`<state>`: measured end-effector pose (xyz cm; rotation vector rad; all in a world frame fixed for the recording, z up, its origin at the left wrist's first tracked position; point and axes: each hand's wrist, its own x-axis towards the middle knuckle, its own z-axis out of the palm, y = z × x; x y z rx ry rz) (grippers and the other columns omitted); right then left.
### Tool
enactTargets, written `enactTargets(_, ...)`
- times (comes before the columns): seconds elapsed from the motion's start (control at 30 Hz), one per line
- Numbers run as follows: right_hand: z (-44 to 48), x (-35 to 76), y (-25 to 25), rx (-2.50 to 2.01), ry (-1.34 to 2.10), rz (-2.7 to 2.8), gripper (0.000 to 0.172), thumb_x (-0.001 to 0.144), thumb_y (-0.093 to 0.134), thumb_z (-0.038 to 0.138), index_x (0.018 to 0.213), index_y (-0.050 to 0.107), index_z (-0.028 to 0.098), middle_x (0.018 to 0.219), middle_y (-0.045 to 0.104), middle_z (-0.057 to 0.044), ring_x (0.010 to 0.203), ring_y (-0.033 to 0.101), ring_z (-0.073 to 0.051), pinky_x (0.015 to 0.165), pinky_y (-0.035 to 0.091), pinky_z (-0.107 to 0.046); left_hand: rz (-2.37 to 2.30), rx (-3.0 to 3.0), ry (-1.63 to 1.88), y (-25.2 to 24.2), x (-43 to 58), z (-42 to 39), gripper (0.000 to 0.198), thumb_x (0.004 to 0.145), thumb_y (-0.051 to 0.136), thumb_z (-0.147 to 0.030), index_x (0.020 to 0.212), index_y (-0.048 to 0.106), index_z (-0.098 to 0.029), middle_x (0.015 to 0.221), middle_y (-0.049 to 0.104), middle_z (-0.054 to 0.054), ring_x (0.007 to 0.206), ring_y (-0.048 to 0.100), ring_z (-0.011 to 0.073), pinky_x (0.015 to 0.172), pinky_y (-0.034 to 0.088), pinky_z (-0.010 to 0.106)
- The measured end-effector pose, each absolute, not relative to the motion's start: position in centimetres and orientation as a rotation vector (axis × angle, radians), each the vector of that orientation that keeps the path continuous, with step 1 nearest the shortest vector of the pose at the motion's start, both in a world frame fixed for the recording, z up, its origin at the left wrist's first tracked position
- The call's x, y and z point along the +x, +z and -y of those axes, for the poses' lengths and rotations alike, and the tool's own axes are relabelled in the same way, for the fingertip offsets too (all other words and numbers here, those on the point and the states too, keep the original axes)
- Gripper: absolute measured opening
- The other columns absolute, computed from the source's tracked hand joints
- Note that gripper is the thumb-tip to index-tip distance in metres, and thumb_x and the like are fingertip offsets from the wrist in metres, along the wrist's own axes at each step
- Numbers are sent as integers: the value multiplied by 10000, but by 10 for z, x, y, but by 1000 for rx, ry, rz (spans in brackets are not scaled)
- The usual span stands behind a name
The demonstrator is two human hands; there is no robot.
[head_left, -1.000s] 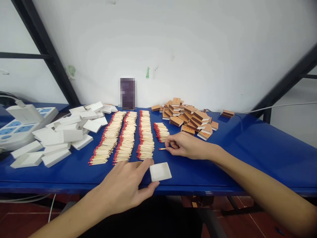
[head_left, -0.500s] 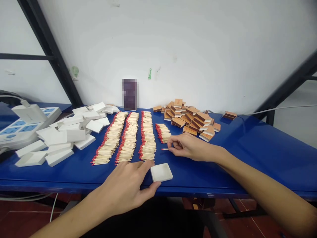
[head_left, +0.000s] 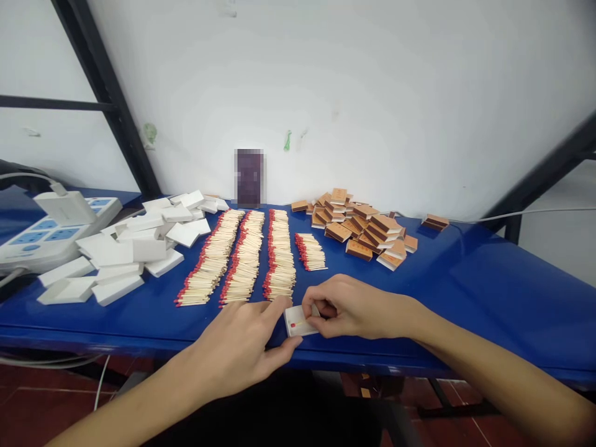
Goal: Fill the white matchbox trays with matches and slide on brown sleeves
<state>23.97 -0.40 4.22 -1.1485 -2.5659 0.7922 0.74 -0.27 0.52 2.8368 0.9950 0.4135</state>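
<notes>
Single red-tipped match (head_left: 298, 323), over shallow white tray (head_left: 305, 330)

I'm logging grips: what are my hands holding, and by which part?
Right hand: a match, by the end opposite its head. Left hand: the white tray, by its left end.

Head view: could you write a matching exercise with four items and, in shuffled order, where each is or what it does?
1. left hand
2. right hand
3. white tray heap
4. brown matchbox pile

A. right of the short match row
B. pinching a match
C. beside the power strip
D. holding the single tray

Pairs: 1-D, 2-B, 3-C, 4-A
</notes>
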Motion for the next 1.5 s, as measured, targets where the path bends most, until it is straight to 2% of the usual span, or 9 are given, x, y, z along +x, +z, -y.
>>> enactTargets(0.1, 5, 242, 43, -1085, 810, 2573, 14, 817, 631, 177, 826, 641, 176, 561, 402, 90, 490, 366, -59, 511, 304, -193, -986, 2846, 471, 4, 7, 3, 300, 960, 502, -409, 1188, 517, -216, 740, 645, 7, 622, 631, 236, 557, 414, 298)
enactTargets(0.2, 1, 250, 43, -1047, 750, 2492, 89, 863, 569, 195, 794, 621, 171, 569, 431, 75, 497, 369, -67, 506, 309, -194, -965, 2851, 548, 1, 5, 2, 327, 946, 533, -390, 1226, 498, -225, 689, 611, -19, 563, 597, 207, 542, 391, 275)
enactTargets(0.27, -6, 259, 42, -1114, 524, 2424, 131, 885, 530, 199, 779, 600, 170, 584, 448, 61, 509, 378, -76, 517, 305, -205, -956, 2860, 598, 0, 4, 2, 331, 933, 560, -376, 1226, 497, -235, 629, 570, -45, 529, 577, 197, 536, 379, 267)
enactTargets(0.37, -19, 272, 36, -1274, 151, 2397, 85, 877, 547, 198, 826, 610, 171, 599, 444, 54, 524, 393, -88, 547, 298, -220, -934, 2870, 661, -3, 2, 1, 346, 917, 590, -355, 1228, 494, -240, 563, 515, -75, 474, 541, 181, 513, 358, 252)
enactTargets(0.47, -28, 280, 30, -1393, 33, 2432, 69, 870, 569, 193, 869, 635, 172, 633, 481, 38, 558, 437, -102, 576, 309, -226, -930, 2875, 689, -4, 2, 1, 354, 913, 598, -350, 1231, 490, -237, 562, 523, -76, 457, 538, 175, 498, 358, 245)
enactTargets(0.73, -33, 280, 25, -1477, 42, 2461, 118, 891, 560, 186, 913, 673, 164, 684, 538, 11, 587, 462, -115, 602, 317, -239, -876, 2926, 740, -3, 4, 2, 346, 918, 591, -329, 1225, 483, -212, 600, 610, -48, 447, 568, 180, 484, 391, 252)
enactTargets(1.07, -33, 278, 29, -1498, 170, 2454, 138, 900, 542, 201, 870, 670, 160, 621, 497, 28, 549, 433, -104, 583, 292, -236, -850, 2959, 771, -4, 2, 1, 348, 925, 576, -347, 1226, 473, -204, 639, 672, -20, 490, 642, 213, 490, 432, 271)
enactTargets(1.3, -31, 280, 30, -1438, 238, 2463, 139, 917, 532, 236, 902, 651, 166, 624, 476, 41, 548, 425, -102, 587, 287, -238, -904, 2989, 735, -2, 2, 4, 363, 908, 597, -355, 1223, 488, -214, 581, 628, -50, 459, 609, 210, 468, 384, 265)
enactTargets(1.5, -31, 281, 29, -1379, 333, 2522, 135, 935, 498, 233, 881, 608, 177, 581, 439, 64, 513, 403, -96, 561, 285, -231, -896, 2953, 732, -4, 3, 3, 330, 935, 550, -352, 1226, 495, -208, 490, 518, -93, 403, 539, 169, 462, 335, 244)
